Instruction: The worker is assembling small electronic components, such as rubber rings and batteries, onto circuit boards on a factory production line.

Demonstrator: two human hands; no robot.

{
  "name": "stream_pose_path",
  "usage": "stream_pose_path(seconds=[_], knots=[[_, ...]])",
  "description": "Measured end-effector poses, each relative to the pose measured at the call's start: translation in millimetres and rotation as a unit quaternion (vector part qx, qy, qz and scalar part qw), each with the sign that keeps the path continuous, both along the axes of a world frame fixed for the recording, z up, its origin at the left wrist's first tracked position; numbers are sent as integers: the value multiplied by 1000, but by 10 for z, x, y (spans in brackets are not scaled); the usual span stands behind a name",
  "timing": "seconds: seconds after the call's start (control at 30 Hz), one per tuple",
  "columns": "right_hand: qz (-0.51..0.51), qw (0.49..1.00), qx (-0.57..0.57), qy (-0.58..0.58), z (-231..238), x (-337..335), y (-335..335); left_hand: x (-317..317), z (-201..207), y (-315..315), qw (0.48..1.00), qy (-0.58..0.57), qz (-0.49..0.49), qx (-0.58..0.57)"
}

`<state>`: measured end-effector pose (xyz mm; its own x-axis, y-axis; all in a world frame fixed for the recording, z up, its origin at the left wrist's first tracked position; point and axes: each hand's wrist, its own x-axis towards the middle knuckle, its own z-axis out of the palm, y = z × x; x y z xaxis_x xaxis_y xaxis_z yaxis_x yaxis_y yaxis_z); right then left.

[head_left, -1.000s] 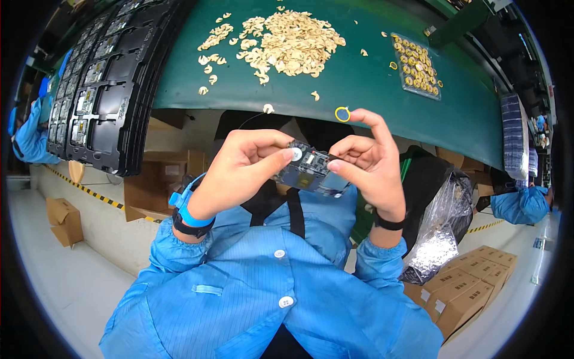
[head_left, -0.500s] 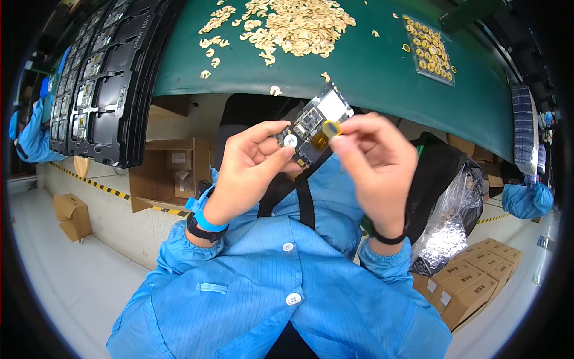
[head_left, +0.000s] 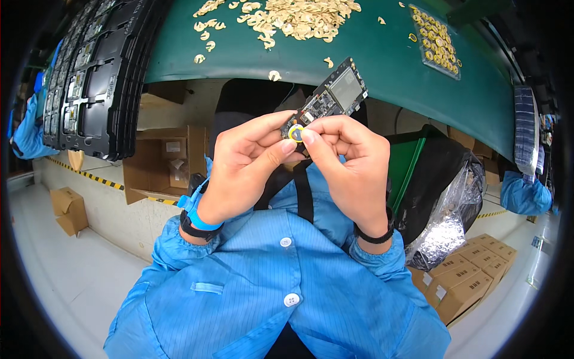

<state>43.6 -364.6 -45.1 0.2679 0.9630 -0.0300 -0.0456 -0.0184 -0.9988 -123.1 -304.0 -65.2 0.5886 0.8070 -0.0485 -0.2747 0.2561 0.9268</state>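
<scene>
My left hand grips the lower left end of a dark circuit board, tilted up to the right. A square silver metal shield covers its far part. Over the near end lies a small round yellow-rimmed disc, grey in the middle like a coin cell. My right hand pinches the disc's right edge with thumb and forefinger, holding it against the board. The left thumb tip meets the disc's lower left side. The board's underside and the left fingers behind it are hidden.
On the green table lies a pile of cream crescent-shaped pieces. A clear tray of yellow-rimmed discs sits at right. Stacked black trays stand at left. Below are an open carton, a plastic bag and stacked cartons.
My right hand has moved left and down, bringing the yellow-rimmed disc onto the board's near end, over the white round spot. The board has turned slightly and shows its metal shield more clearly.
</scene>
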Motion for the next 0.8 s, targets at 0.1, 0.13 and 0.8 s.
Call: stream_pose_path(seconds=[0.1,0.13,0.8], knots=[[-24,1000,1,20,49,-74,12,6,-3,-2,1000,-2,5,7],[-37,999,1,23,53,-94,15,5,-1,0,1000,-1,5,6],[-75,993,71,-55,-109,-161,49,53,49,-93,997,-37,53,-41]])
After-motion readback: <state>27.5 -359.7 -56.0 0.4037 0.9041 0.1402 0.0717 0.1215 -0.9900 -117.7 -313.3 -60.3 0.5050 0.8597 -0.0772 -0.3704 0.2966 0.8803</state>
